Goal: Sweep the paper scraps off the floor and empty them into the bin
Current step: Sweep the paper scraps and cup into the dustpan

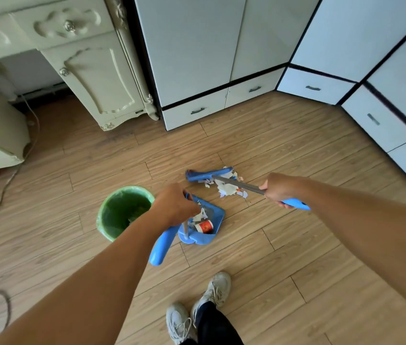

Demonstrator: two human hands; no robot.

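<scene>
Nearest to us: both forearms reaching down and forward, plus white sneakers (198, 310) and dark trouser legs at bottom centre on the wood-plank floor (296, 257). Largest stuff first: white cabinets with dark trim (212, 58) run across the back and down the right side, drawers at the base; cream carved dresser (92, 70) back left, with cords trailing over the floor on the left edge. Green-lined bin (123, 211) stands on the floor left of centre, some debris visible inside, just beside our left hand (174, 205). We see the left hand with fingers curled round the upright handle of the blue dustpan (204, 225), its blue grip end sticking out below the wrist. Dustpan pan sits on the floor just right of the bin, holding a few white scraps and a small red-and-white cup (204, 226) lying on its side. Our right hand (278, 189) is wrapped tight round the broom (209, 174) handle where grey shaft meets blue grip. Broom head is blue, down on the floor beyond the dustpan. Paper scraps (227, 188) lie in a loose white pile touching the broom head, between it and the dustpan mouth, close to the pan but mostly outside it.
</scene>
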